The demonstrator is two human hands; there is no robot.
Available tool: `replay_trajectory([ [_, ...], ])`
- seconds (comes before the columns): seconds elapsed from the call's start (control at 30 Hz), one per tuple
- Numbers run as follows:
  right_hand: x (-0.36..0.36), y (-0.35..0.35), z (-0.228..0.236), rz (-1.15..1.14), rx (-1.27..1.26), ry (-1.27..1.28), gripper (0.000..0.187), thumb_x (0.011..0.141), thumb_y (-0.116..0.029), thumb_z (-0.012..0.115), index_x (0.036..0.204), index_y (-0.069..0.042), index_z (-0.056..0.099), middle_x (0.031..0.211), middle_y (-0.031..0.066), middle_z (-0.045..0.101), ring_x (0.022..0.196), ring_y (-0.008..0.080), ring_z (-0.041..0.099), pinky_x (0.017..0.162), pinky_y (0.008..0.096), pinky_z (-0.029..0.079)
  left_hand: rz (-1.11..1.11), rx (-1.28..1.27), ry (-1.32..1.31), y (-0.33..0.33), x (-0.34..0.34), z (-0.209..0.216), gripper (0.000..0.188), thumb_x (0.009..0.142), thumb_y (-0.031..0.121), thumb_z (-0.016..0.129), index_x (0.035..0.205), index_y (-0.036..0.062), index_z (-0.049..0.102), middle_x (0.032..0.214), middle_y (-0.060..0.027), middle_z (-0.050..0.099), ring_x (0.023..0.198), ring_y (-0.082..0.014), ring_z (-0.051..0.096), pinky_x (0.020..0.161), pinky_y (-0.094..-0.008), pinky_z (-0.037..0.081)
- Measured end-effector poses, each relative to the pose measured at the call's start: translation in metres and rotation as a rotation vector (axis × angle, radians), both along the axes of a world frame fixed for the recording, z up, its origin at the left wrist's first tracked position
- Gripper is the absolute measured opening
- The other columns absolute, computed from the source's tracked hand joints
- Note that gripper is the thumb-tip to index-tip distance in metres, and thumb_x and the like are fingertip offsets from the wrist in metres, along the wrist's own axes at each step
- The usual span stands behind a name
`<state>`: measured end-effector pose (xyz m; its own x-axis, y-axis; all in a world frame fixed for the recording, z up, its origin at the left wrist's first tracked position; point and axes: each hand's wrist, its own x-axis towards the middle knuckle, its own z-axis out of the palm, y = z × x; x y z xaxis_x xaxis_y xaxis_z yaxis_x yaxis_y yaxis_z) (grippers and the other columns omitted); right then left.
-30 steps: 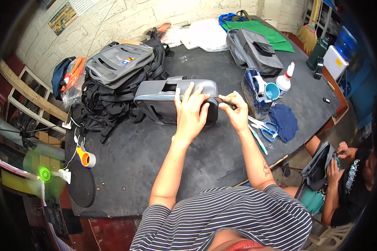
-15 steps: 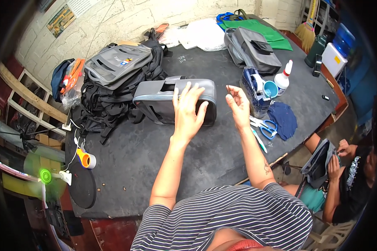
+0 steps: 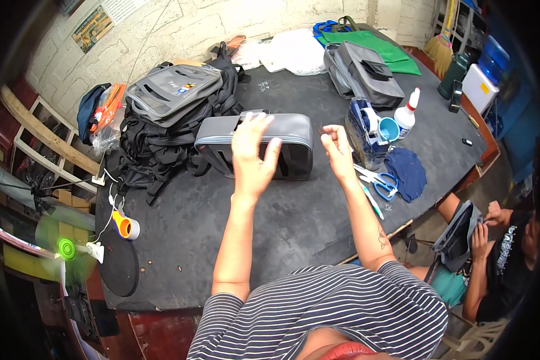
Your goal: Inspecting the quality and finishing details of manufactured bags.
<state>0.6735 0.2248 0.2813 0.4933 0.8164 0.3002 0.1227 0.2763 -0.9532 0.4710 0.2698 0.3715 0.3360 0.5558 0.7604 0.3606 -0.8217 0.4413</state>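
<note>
A grey and black zippered bag (image 3: 291, 129) stands on the dark table in front of me. My left hand (image 3: 252, 159) is open before the bag's middle, fingers stretched up over its grey top. Whether the fingertips touch the bag I cannot tell. Just right of the bag, my right hand (image 3: 340, 153) is raised with thumb and fingertips drawn together in a pinch. Anything between them is too small to make out. Beside that wrist lie blue-handled scissors (image 3: 385, 185) and a slim white and teal tool (image 3: 373, 203).
Black backpacks with a grey bag (image 3: 171, 93) are piled at left. Another grey bag (image 3: 366, 75), a spray bottle (image 3: 405, 114), a plastic container (image 3: 366, 135) and navy cloth (image 3: 407, 174) lie right. A tape roll (image 3: 128, 228) and fan (image 3: 66, 248) are at left. A person (image 3: 492, 258) sits lower right, handling a bag.
My left hand has shifted left across the front of the bag. My right hand has moved slightly left, its fingers still pinched. The whole view has shifted a little.
</note>
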Motion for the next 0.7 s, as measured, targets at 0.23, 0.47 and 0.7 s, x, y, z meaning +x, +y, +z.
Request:
replay_trajectory([
  [0.23, -0.009, -0.004, 0.011, -0.261, 0.109, -0.419, 0.026, 0.081, -0.017, 0.068, 0.100, -0.002, 0.059, 0.089, 0.0088, 0.056, 0.081, 0.0172, 0.055, 0.068, 0.0283, 0.044, 0.030, 0.029, 0.343, -0.004, 0.015, -0.021, 0.039, 0.082, 0.022, 0.065, 0.120, 0.0139, 0.060, 0.128, -0.0103, 0.055, 0.131, -0.0318, 0.039, 0.112, -0.0528, 0.014],
  [0.47, -0.008, -0.006, 0.019, -0.298, 0.103, -0.434, 0.026, 0.076, -0.018, 0.073, 0.096, -0.002, 0.068, 0.084, 0.0064, 0.058, 0.067, 0.0164, 0.056, 0.056, 0.0294, 0.043, 0.013, 0.016, 0.328, -0.003, 0.017, -0.021, 0.038, 0.083, 0.020, 0.064, 0.120, 0.0142, 0.061, 0.126, -0.0097, 0.056, 0.130, -0.0311, 0.040, 0.113, -0.0525, 0.014],
  [0.7, -0.012, -0.006, 0.028, -0.339, 0.043, -0.449, 0.023, 0.074, -0.016, 0.074, 0.093, -0.004, 0.069, 0.081, 0.0055, 0.059, 0.059, 0.0161, 0.054, 0.054, 0.0295, 0.041, 0.020, 0.016, 0.323, -0.003, 0.017, -0.022, 0.038, 0.083, 0.019, 0.064, 0.120, 0.0142, 0.061, 0.126, -0.0097, 0.057, 0.130, -0.0312, 0.040, 0.113, -0.0523, 0.013],
])
